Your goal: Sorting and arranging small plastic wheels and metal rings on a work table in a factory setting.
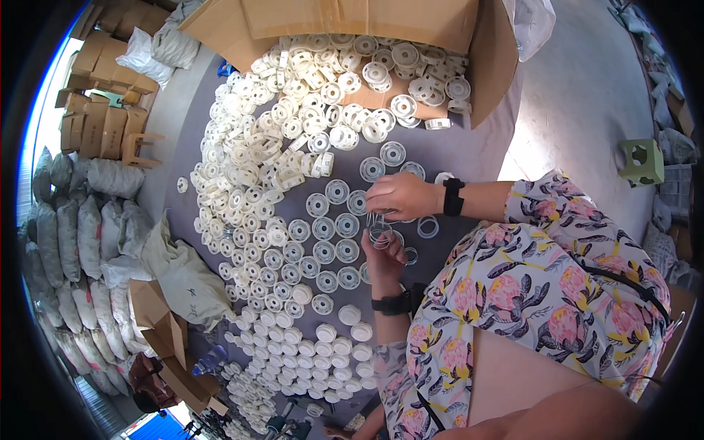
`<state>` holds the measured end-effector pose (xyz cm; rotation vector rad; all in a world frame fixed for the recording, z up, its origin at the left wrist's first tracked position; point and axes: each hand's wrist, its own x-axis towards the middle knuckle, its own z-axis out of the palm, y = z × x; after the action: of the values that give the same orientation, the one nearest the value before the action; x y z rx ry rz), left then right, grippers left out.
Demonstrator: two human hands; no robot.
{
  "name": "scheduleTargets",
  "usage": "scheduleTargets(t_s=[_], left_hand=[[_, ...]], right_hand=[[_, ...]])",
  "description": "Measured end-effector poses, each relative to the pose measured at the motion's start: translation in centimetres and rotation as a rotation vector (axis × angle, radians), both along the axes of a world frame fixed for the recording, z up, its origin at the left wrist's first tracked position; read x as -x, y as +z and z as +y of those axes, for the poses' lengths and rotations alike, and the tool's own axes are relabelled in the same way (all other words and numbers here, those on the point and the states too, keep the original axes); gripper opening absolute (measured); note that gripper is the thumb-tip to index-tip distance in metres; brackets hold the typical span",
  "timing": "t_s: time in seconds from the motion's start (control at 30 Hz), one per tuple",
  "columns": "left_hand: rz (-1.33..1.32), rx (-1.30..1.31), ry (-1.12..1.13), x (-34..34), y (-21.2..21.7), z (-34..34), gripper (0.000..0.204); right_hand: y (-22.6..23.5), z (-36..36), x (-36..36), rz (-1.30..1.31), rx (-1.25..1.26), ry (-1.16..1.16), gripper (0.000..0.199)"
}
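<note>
— Which step am I on?
— Assembly, I judge: my left hand [385,258] and right hand [400,195] each pinch the clear ring [380,233], at 6 o'clock from the cardboard box [484,66]. Next needs careful alignment.

The plastic discs [282,158] are white, the table cover [455,150] grey, the box [367,22] brown, and the sleeve [543,249] flowered pink.

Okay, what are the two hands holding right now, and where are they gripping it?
Both hands meet over a small clear plastic ring. The left hand pinches its lower rim and the right hand its upper rim, above rows of similar clear discs.
</note>
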<state>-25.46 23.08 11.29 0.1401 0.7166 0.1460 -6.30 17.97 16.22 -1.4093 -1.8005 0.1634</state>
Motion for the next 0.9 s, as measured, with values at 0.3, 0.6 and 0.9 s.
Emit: scheduleTargets(t_s=[0.3, 0.6, 0.9], left_hand=[[0.703, -1.618, -0.187, -0.7, -2.2, 0.6, 0.025], [0.966, -1.858, -0.072, 0.3, -3.5, 13.5, 0.045], [1.206, -2.106, -0.195, 2.1, -4.7, 18.4, 0.051]], right_hand=[[6.3, 3.7, -1.8, 0.097, -0.058, -0.013, 0.034], [-0.6, -1.9, -0.3, 0.257, 0.362, -0.121, 0.027], [-2.1, -2.6, -1.7, 0.467, 0.428, -0.217, 0.033]])
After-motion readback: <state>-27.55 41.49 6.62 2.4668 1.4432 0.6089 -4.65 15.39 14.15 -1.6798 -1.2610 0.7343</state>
